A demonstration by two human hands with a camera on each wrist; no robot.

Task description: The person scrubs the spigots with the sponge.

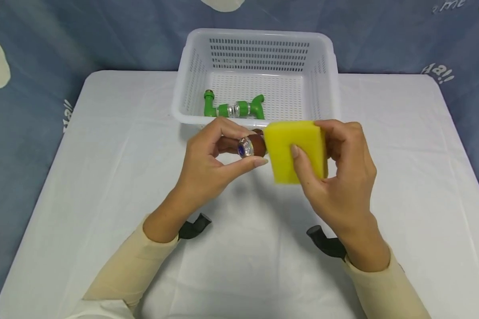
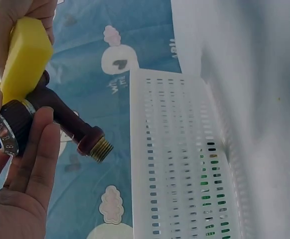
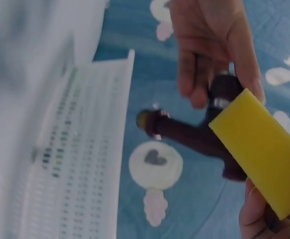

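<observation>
My left hand (image 1: 203, 164) grips a dark brown tap (image 2: 68, 112) by its round knob, which has a silvery rim and a blue centre. The tap's brass threaded end (image 2: 101, 150) points away from the hand, toward the basket. In my right hand (image 1: 343, 177) is a yellow sponge (image 1: 285, 153), pinched between thumb and fingers. The sponge's edge is up against the tap body beside the knob. From the head view, the sponge and left fingers hide most of the tap.
Behind the hands stands a white perforated basket (image 1: 257, 120). Inside it lie two green taps, one on the left (image 1: 209, 104) and one on the right (image 1: 257, 106). A white cloth (image 1: 104, 177) covers the table. Black curved pieces (image 1: 195, 226) stick out by both wrists.
</observation>
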